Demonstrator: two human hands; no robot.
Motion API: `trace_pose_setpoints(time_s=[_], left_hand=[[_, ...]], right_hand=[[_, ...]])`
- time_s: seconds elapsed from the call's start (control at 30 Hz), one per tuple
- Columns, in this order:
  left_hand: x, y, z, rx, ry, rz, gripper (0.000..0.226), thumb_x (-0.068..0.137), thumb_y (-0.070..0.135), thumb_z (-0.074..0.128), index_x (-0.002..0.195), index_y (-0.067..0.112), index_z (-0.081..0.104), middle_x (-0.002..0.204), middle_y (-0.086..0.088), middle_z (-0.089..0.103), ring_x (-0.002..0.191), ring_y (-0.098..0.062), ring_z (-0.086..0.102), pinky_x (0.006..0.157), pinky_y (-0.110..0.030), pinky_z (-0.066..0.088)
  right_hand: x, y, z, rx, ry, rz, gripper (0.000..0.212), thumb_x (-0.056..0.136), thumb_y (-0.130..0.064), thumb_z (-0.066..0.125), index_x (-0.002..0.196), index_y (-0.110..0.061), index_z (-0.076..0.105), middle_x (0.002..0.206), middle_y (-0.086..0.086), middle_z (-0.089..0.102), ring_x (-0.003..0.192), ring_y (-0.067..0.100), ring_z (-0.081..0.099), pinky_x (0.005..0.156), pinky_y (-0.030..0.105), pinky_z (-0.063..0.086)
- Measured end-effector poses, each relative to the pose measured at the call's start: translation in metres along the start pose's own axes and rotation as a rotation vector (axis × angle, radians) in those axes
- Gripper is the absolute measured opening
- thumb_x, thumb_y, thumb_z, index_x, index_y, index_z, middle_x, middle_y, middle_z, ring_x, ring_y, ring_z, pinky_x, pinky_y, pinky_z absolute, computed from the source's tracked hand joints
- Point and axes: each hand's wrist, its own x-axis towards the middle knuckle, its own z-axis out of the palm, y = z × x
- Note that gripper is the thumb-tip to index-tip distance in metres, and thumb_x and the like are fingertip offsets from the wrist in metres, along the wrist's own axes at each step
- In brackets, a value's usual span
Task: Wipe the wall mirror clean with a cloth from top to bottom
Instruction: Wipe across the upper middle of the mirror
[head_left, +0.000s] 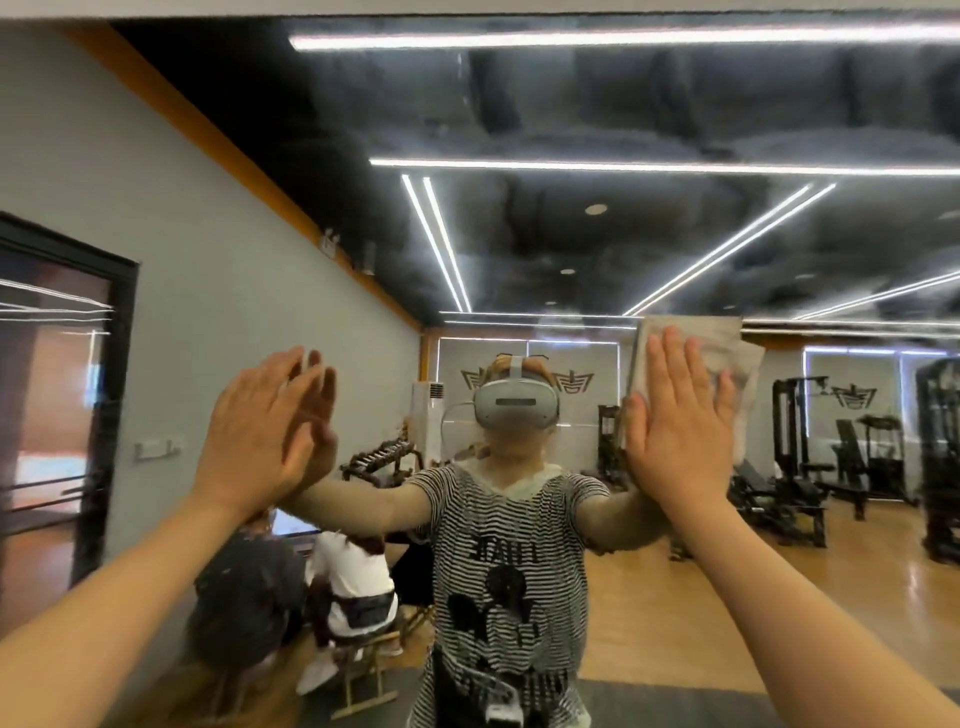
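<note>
The wall mirror (597, 249) filled nearly the whole view, and the work looked to be in its early part: the pale, folded cloth (737, 358) lay flat against the glass at about the height of the reflected person's head, on the right side, with a broad stretch of mirror above it and all of the glass below it yet to be covered. Faint smears and hazy streaks showed on the glass across the reflected dark ceiling and around the chest of the reflection, which suggested that most of the surface remained unwiped; whether the upper band had been gone over I could not tell. The right hand (680, 421) pressed the cloth to the mirror with straight, spread fingers, palm flat, gripping nothing. The left hand (260, 431) was likewise flat with extended fingers, resting on or just at the bare glass to the left, empty. The cloth appeared soft, thin and rectangular, slightly rumpled at its right edge; the mirror was smooth, hard and highly reflective, showing a gym with a wooden floor, dark weight machines (795, 447) on the right and bright strip lights overhead.
</note>
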Motion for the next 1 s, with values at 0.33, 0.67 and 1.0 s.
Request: trace_pose_setpoints(time_s=[0.33, 0.67, 1.0], left_hand=[[-0.003, -0.01, 0.019, -0.036, 0.022, -0.216, 0.069, 0.089, 0.037, 0.031, 0.148, 0.001, 0.032, 0.156, -0.018, 0.027, 0.145, -0.03, 0.019, 0.117, -0.048, 0.011], [-0.002, -0.013, 0.025, 0.027, 0.042, -0.184, 0.068, 0.09, 0.035, 0.031, 0.147, 0.0, 0.03, 0.155, -0.02, 0.027, 0.144, -0.032, 0.02, 0.118, -0.027, -0.011], [-0.003, -0.016, 0.022, 0.044, 0.002, -0.166, 0.069, 0.089, 0.036, 0.03, 0.147, -0.001, 0.03, 0.155, -0.02, 0.027, 0.144, -0.033, 0.02, 0.117, -0.027, -0.011]], right_hand=[[-0.001, 0.002, 0.001, -0.024, -0.003, -0.001, 0.059, 0.099, -0.039, 0.02, 0.152, -0.014, 0.012, 0.16, 0.004, 0.014, 0.146, 0.015, 0.006, 0.119, 0.039, 0.001], [-0.002, -0.055, 0.007, -0.035, -0.064, 0.065, 0.062, 0.099, -0.039, 0.016, 0.154, -0.012, 0.011, 0.162, 0.009, 0.01, 0.149, 0.022, 0.003, 0.119, 0.052, 0.007], [0.001, -0.104, 0.012, -0.07, -0.182, -0.219, 0.058, 0.101, -0.044, 0.016, 0.151, -0.015, 0.012, 0.159, 0.003, 0.008, 0.147, 0.022, 0.01, 0.117, 0.041, 0.001]])
